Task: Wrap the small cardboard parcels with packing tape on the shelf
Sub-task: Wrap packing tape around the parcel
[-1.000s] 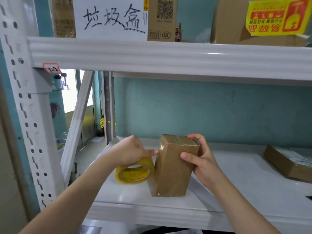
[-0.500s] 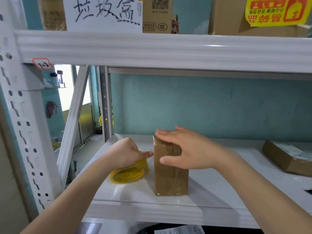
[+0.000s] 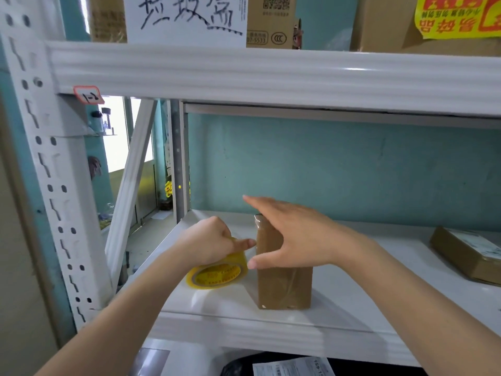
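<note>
A small brown cardboard parcel (image 3: 283,286) stands upright near the front edge of the white shelf (image 3: 352,302), its faces glossy with clear tape. My right hand (image 3: 295,237) lies flat over its top with straight fingers, thumb against the front face. My left hand (image 3: 214,242) grips a yellow roll of packing tape (image 3: 217,275) just left of the parcel. A strip of tape runs from the roll to the parcel's left edge. My left thumb points at that edge.
A second flat brown parcel (image 3: 466,253) with a white label lies at the right of the same shelf. Cardboard boxes and a handwritten sign (image 3: 187,20) stand on the shelf above. The white upright post (image 3: 54,199) rises at left. Labelled packages lie below.
My right hand has moved from gripping the parcel's right side to lying flat across its top. The parcel now stands straight rather than tilted. My left hand keeps the roll.
</note>
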`<action>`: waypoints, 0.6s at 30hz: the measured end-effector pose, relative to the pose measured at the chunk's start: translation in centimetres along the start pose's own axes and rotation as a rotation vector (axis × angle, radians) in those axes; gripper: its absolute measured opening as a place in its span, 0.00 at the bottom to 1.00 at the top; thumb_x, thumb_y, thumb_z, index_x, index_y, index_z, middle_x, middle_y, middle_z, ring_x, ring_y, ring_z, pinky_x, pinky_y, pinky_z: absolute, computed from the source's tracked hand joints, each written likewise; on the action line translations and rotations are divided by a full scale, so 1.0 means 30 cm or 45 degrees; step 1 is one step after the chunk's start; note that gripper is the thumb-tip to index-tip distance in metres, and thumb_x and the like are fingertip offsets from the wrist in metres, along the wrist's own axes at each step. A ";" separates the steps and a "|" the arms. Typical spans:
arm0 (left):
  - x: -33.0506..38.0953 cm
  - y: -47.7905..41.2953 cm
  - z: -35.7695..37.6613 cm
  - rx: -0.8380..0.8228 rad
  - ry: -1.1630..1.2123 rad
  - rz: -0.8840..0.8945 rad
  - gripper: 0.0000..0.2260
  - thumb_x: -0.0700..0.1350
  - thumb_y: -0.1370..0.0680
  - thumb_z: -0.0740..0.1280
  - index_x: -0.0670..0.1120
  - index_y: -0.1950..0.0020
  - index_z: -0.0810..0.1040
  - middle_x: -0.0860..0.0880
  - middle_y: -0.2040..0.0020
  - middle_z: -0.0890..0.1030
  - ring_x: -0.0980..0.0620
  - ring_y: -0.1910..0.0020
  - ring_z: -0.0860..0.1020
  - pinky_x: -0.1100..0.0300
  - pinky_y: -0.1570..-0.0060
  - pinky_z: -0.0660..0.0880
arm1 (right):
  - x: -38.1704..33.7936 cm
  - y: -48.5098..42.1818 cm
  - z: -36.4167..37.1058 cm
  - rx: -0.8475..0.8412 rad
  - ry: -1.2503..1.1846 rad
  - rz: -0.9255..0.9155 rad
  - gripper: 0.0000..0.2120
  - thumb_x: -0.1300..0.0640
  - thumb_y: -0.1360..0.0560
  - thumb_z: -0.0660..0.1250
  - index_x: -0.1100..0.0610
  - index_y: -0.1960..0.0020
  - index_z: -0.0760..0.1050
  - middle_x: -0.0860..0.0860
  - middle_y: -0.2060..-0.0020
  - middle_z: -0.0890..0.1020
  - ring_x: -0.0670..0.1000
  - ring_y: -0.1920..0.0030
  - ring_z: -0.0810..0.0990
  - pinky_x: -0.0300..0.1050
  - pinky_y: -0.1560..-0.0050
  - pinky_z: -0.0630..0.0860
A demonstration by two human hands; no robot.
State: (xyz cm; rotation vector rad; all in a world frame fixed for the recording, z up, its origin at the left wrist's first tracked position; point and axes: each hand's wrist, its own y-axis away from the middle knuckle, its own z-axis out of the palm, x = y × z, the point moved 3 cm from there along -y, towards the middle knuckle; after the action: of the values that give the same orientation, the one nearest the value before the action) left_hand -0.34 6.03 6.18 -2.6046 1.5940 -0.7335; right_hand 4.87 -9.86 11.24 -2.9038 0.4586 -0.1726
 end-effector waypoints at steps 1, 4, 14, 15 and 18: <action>0.002 0.002 0.001 0.004 0.008 0.007 0.29 0.68 0.32 0.66 0.46 0.76 0.61 0.50 0.76 0.63 0.48 0.72 0.64 0.58 0.70 0.60 | 0.011 -0.007 0.005 -0.015 0.036 0.012 0.45 0.33 0.34 0.66 0.45 0.25 0.49 0.47 0.29 0.65 0.50 0.29 0.63 0.47 0.32 0.63; -0.017 0.011 -0.011 -0.091 0.292 0.061 0.28 0.66 0.31 0.67 0.48 0.76 0.61 0.52 0.77 0.61 0.51 0.75 0.62 0.58 0.71 0.59 | 0.048 -0.010 0.014 0.041 -0.117 0.038 0.38 0.39 0.36 0.73 0.44 0.31 0.63 0.47 0.40 0.73 0.50 0.38 0.71 0.48 0.38 0.68; -0.120 0.070 -0.119 -0.153 1.128 0.266 0.29 0.73 0.44 0.71 0.45 0.74 0.78 0.45 0.77 0.73 0.53 0.79 0.71 0.65 0.73 0.72 | 0.186 0.081 0.057 0.552 -1.192 0.145 0.31 0.64 0.43 0.80 0.44 0.46 0.75 0.42 0.52 0.79 0.33 0.58 0.77 0.25 0.55 0.71; -0.125 0.070 -0.145 -0.093 0.988 0.223 0.31 0.75 0.44 0.68 0.45 0.76 0.75 0.46 0.78 0.71 0.53 0.80 0.69 0.67 0.76 0.69 | 0.205 0.094 0.060 0.629 -1.253 0.175 0.30 0.63 0.44 0.80 0.44 0.46 0.75 0.43 0.53 0.79 0.34 0.57 0.77 0.26 0.55 0.71; -0.141 0.069 -0.176 -0.090 0.683 0.168 0.29 0.72 0.41 0.67 0.46 0.77 0.69 0.47 0.78 0.66 0.53 0.81 0.66 0.67 0.79 0.66 | 0.227 0.118 0.080 0.693 -1.390 0.183 0.31 0.62 0.47 0.79 0.47 0.46 0.76 0.44 0.54 0.81 0.36 0.57 0.78 0.27 0.55 0.72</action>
State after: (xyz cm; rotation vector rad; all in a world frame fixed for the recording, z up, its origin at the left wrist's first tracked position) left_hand -5.71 9.84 8.75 -2.4419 1.9127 -1.4826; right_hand 10.62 -14.90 8.75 -2.0014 0.3210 1.0602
